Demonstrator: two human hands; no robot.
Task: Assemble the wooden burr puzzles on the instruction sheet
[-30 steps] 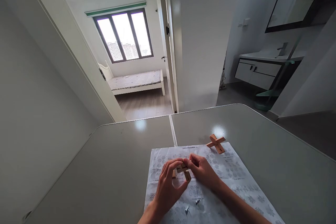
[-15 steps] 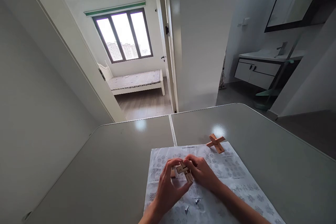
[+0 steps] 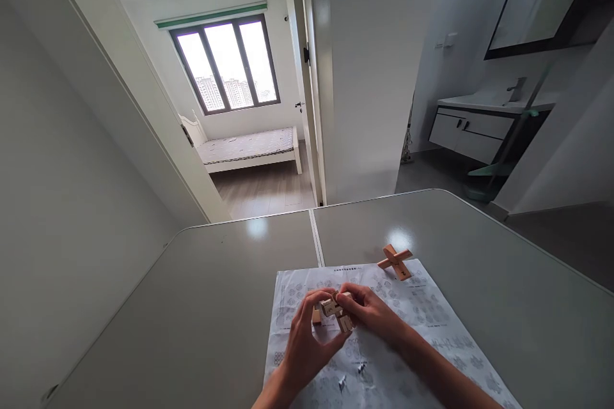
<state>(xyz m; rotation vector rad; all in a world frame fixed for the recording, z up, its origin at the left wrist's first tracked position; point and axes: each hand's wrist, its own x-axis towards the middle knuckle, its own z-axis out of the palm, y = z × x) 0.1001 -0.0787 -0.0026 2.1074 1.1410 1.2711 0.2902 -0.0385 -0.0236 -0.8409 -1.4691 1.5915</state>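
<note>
Between my two hands is a small light-wood interlocking puzzle [image 3: 330,308], several blocks fitted crosswise. My left hand [image 3: 307,339] curls around it from the left, thumb at its lower end and fingers at the top. From the right, the thumb and fingers of my right hand [image 3: 362,307] pinch its upper right part. A loose wooden block [image 3: 316,317] shows just behind my left fingers, partly hidden. All of this is over a printed instruction sheet [image 3: 432,313] covered in puzzle diagrams.
A cross-shaped wooden puzzle piece [image 3: 396,262] stands at the sheet's far right edge. The sheet has two small torn or raised spots [image 3: 342,385] near me. Beneath lies a grey table [image 3: 215,307] with a pale seam and rounded far corners.
My right thumb and fingers have shifted slightly on the upper right of the puzzle, which now looks a little fuller there. My left hand keeps its hold.
</note>
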